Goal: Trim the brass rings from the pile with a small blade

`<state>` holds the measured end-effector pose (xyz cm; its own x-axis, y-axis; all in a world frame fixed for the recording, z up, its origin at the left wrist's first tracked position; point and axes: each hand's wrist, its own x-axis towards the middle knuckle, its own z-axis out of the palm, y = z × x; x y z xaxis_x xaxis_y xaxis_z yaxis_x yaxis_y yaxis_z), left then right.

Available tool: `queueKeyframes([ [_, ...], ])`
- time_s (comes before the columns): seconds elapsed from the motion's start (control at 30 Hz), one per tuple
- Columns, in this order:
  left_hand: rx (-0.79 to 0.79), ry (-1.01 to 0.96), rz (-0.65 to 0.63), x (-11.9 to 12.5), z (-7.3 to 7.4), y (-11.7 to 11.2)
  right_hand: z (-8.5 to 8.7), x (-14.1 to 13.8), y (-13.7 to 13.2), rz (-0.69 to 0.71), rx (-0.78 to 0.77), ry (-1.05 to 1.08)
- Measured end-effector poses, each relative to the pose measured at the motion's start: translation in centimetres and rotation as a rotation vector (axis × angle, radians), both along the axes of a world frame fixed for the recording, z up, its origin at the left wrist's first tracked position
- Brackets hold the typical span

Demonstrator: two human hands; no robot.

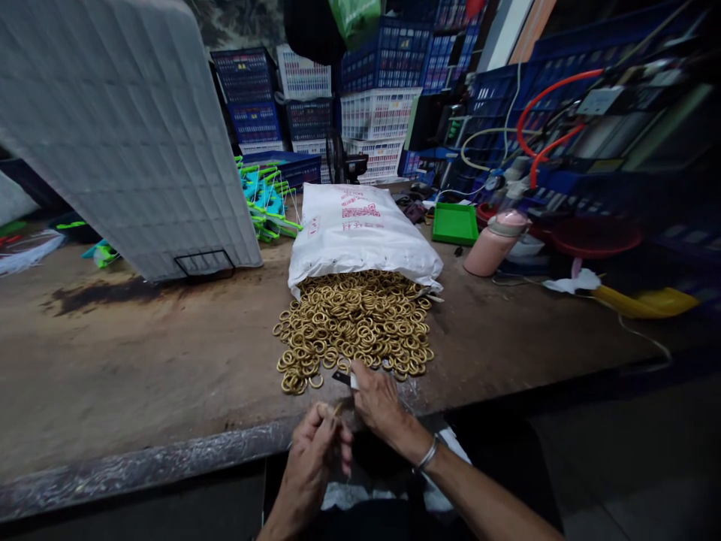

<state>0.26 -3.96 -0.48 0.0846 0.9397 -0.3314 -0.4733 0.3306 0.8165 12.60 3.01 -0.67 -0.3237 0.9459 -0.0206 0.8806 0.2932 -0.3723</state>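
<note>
A heap of brass rings (354, 321) spills from the open mouth of a white sack (360, 229) lying on the brown workbench (140, 361). My left hand (313, 460) is at the bench's near edge, fingers pinched on a single brass ring (339, 408). My right hand (378, 397) rests just below the heap, closed around a small dark tool (343, 379) whose tip points left toward the ring. A bracelet circles my right wrist.
A grey ribbed panel (129, 128) leans at the left. Green and blue plastic parts (267, 199) lie behind it. A green tray (455, 223), pink bottle (496, 242), red bowl (595, 237) and hoses sit at the right. Stacked crates (372, 113) fill the back.
</note>
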Motion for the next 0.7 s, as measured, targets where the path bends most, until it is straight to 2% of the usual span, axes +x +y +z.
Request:
queueKeyframes([
  [0.1,-0.026,-0.117,0.045,0.0,0.2,0.4,-0.5,-0.8,0.5,-0.024,0.046,-0.03],
  [0.23,-0.06,-0.213,0.067,-0.4,0.6,1.0,-1.2,-1.8,0.8,-0.039,0.03,-0.106],
  [0.47,-0.238,-0.416,0.066,-1.5,-0.1,1.5,-1.4,-1.2,0.8,-0.019,0.081,0.016],
  [0.57,-0.264,-0.372,0.128,-1.4,-0.4,1.9,-1.0,-1.0,0.9,-0.008,0.074,0.145],
  [0.7,-0.076,-0.061,0.128,-0.7,-0.4,2.5,-0.4,-0.6,1.4,-0.061,-0.069,0.407],
])
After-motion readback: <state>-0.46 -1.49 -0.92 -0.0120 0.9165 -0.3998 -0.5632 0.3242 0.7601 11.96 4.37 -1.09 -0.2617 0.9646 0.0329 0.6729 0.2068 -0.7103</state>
